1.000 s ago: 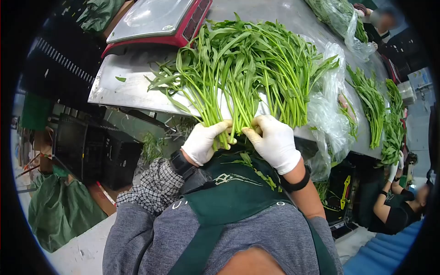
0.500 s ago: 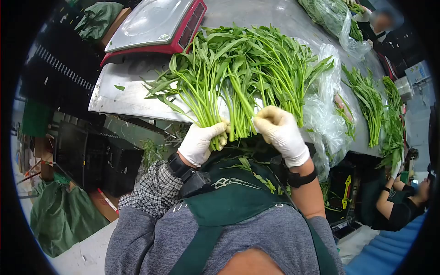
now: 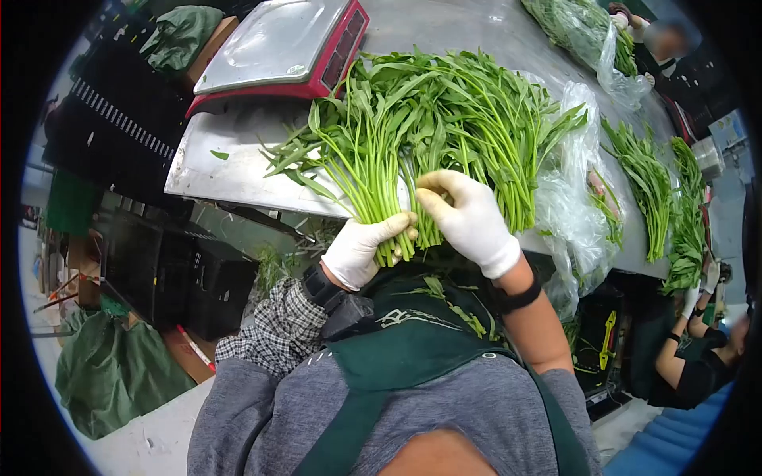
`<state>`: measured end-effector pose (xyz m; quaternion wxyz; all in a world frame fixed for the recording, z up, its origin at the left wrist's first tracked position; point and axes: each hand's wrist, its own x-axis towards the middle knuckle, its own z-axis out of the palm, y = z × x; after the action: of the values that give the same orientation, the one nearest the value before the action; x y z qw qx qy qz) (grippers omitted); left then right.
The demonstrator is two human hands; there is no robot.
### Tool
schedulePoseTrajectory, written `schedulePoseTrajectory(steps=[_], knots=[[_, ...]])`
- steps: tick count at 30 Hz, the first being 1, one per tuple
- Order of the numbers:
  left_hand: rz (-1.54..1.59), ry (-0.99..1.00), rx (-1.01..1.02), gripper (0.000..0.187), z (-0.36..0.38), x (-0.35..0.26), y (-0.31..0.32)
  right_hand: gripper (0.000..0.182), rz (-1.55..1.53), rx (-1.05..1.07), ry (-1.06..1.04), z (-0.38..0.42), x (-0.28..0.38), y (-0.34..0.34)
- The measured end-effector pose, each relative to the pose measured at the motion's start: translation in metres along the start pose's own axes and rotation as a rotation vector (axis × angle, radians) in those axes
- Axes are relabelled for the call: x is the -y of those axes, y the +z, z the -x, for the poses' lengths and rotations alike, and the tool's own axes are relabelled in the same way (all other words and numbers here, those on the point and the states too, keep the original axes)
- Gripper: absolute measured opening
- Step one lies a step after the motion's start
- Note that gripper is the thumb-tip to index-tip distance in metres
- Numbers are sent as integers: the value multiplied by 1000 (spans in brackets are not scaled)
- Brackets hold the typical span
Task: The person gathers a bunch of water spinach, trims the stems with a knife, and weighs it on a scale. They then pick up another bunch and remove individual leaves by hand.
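Left hand [image 3: 361,250], gloved, grips the stem ends of a water spinach bunch [image 3: 429,131] fanned across the steel bench [image 3: 230,170]. Right hand [image 3: 470,218], just beside it, curls over adjacent stems. A scale [image 3: 278,47] sits beyond the left hand.

One scale [image 3: 278,44], two gloved hands, four loose bunches of greens.

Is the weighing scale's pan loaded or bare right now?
Bare. The scale shows only its bare steel pan; the greens lie beside it on the metal table, stems gripped in both hands.
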<state>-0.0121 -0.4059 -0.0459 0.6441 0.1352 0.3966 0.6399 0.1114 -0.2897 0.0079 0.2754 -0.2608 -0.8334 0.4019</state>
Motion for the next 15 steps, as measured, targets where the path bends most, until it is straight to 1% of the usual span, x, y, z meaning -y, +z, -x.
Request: schedulePoseTrajectory(steps=[1,2,3,8,9,10,11,12,14,15], knots=[[-33,77,32,19,-2,1,4,20,-41,77,94,-8,4,5],[-42,79,39,19,-2,1,7,24,-82,155,187,-16,6,8],[-60,101,37,19,-2,1,10,28,135,182,177,-25,0,14],[-64,159,4,16,-5,7,5,23,157,144,135,-27,-7,23],[-92,118,46,23,-5,6,1,20,89,102,135,-24,-7,23],[-89,122,38,23,-5,7,1,17,20,57,133,-21,-6,24],[-52,133,26,23,-6,7,3,14,-66,68,158,-19,-7,27],[-17,142,15,23,-6,7,5,14,-69,73,154,-17,-4,27],[-17,130,24,23,-4,4,7,14,-209,115,321,-14,5,22],[-45,139,22,21,-5,5,7,17,-137,72,246,-16,-3,23]])
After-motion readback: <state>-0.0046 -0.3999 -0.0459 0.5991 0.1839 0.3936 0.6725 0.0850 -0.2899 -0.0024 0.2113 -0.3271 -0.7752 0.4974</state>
